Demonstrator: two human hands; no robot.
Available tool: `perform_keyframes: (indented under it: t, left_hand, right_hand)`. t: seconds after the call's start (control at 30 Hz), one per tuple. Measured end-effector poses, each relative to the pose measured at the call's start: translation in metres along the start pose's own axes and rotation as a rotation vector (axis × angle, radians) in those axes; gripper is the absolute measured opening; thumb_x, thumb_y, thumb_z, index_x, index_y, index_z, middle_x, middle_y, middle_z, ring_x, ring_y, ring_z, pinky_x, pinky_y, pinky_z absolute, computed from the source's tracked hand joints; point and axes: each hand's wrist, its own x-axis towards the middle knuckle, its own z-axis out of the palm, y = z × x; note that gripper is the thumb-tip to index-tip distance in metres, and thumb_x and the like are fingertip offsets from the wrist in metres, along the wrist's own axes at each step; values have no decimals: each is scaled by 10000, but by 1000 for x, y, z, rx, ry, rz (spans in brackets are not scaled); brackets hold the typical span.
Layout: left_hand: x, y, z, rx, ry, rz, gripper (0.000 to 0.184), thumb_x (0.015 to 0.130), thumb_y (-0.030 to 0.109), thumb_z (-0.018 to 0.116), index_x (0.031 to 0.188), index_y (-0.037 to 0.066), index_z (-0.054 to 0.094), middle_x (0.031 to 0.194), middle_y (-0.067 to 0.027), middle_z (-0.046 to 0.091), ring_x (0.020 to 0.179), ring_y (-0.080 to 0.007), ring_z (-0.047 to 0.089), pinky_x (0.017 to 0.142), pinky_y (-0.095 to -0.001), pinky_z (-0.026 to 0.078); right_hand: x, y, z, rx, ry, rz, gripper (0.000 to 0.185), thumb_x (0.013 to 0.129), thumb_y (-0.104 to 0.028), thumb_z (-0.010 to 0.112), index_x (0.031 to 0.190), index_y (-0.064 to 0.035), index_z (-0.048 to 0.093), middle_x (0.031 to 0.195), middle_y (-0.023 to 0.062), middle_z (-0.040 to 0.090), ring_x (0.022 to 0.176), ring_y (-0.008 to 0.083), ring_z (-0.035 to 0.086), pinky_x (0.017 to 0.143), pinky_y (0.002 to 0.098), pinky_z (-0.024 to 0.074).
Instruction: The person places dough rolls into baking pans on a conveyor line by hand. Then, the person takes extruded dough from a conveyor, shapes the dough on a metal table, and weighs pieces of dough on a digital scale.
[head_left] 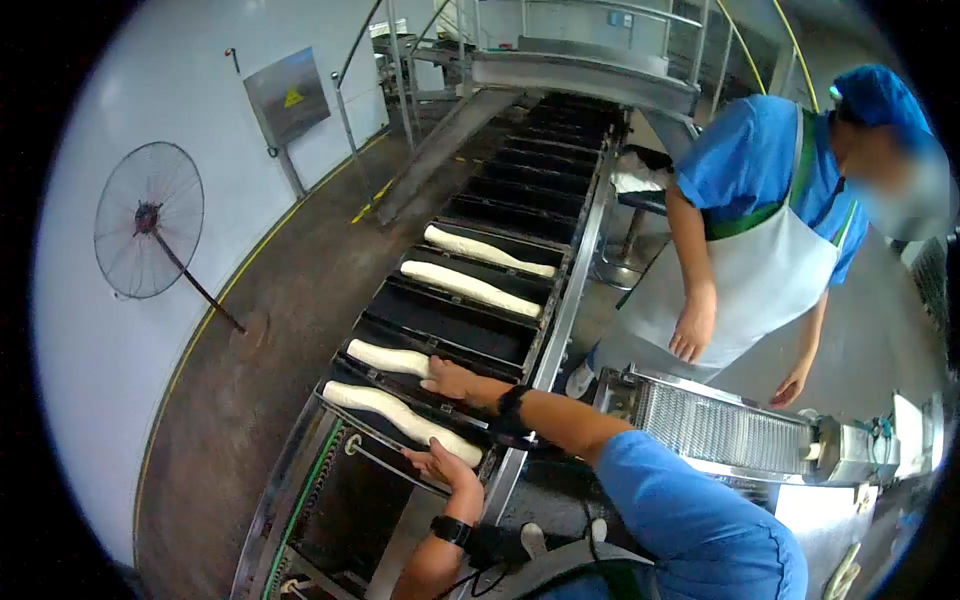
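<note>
A long pale dough strip (385,405) lies slantwise in the nearest black tray of a conveyor. My left hand (447,468) is at its right part, palm turned up and fingers apart, touching the near side. In the tray behind lies another dough strip (385,357); my right hand (452,380) has its fingers round the right end and hides it. Farther up, two more strips, one in front (470,288) and one behind (490,250), rest in separate trays, with nobody's hand on them.
A co-worker (750,230) in a blue cap and pale apron stands right of the conveyor, both hands low. Nearby is a mesh belt (720,420). The conveyor's metal side rail (570,320) runs beneath my right arm. A round fan (149,218) stands left, by the wall.
</note>
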Motion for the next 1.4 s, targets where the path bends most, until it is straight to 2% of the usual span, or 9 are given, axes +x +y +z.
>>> perform_keyframes:
  t: [0.1, 0.23, 0.37, 0.47, 0.67, 0.77, 1.0, 1.1, 1.4]
  left_hand:
    - [-8, 20, 4, 13, 81, 3, 575, 778, 284, 360, 1220, -9, 139, 1188, -249, 250, 1086, -362, 275, 903, -413, 203]
    - [-15, 33, 23, -146, 106, -8, 541, 778, 242, 388, 1227, 43, 162, 1170, -244, 281, 1057, -357, 322, 846, -430, 294]
    - [-37, 39, 43, -239, 100, -55, 539, 805, 275, 364, 1204, -18, 153, 1168, -260, 272, 1015, -356, 370, 839, -408, 349]
    - [-33, 24, 49, -44, 109, 25, 562, 791, 299, 378, 1200, -17, 158, 1133, -262, 304, 992, -357, 390, 818, -419, 369]
    - [-7, -21, 66, 104, 236, 149, 623, 793, 424, 305, 1224, 16, 115, 1207, -228, 226, 1106, -331, 277, 911, -390, 249]
    - [-8, -29, 61, -289, -38, 112, 647, 795, 457, 268, 1224, 2, 102, 1221, -212, 221, 1134, -315, 240, 933, -378, 194]
    - [-56, 6, 47, 57, 301, 106, 583, 792, 438, 299, 1104, -54, 295, 1120, -238, 332, 1048, -336, 332, 871, -416, 265]
    - [-82, 26, 34, 18, 102, 82, 746, 746, 566, 271, 1111, -84, 270, 1171, -268, 257, 1090, -352, 273, 892, -439, 225]
    - [-87, 27, 104, 103, 48, 120, 734, 750, 559, 273, 1097, -86, 316, 1108, -246, 348, 988, -321, 383, 831, -432, 285]
  right_hand:
    - [-2, 2, -4, 389, -17, -107, 533, 789, -418, 358, 1056, 42, 396, 1116, 200, 364, 1066, 321, 320, 879, 364, 269]
    - [-8, 28, -26, 205, -46, -172, 514, 784, -413, 363, 1076, 9, 397, 1098, 201, 396, 1027, 331, 372, 850, 376, 309]
    - [-93, 40, -69, 122, -51, 138, 367, 751, -290, 443, 941, 24, 453, 764, 185, 547, 685, 301, 543, 555, 402, 433]
    - [-147, 45, -78, -231, 91, -66, 507, 732, -355, 475, 1104, -37, 346, 976, 166, 473, 812, 319, 494, 686, 394, 386]
    - [-281, 70, -113, -299, 310, -276, 476, 740, -324, 484, 1105, -45, 357, 1023, 166, 442, 884, 299, 460, 736, 391, 372]
    - [-359, 137, -116, -183, 406, -281, 457, 748, -331, 471, 1083, -34, 385, 995, 175, 457, 879, 311, 465, 721, 387, 390]
    - [-592, 258, -125, 98, 471, 559, 530, 756, -381, 467, 1165, -75, 325, 1126, 174, 397, 981, 296, 432, 814, 364, 359]
    - [-671, 297, -131, 258, 592, 941, 497, 748, -356, 488, 1142, -83, 356, 978, 165, 505, 852, 283, 510, 721, 345, 404]
    - [-834, 421, -87, 125, 1046, 1179, 477, 743, -348, 497, 1052, 7, 418, 960, 196, 504, 880, 281, 493, 716, 333, 402]
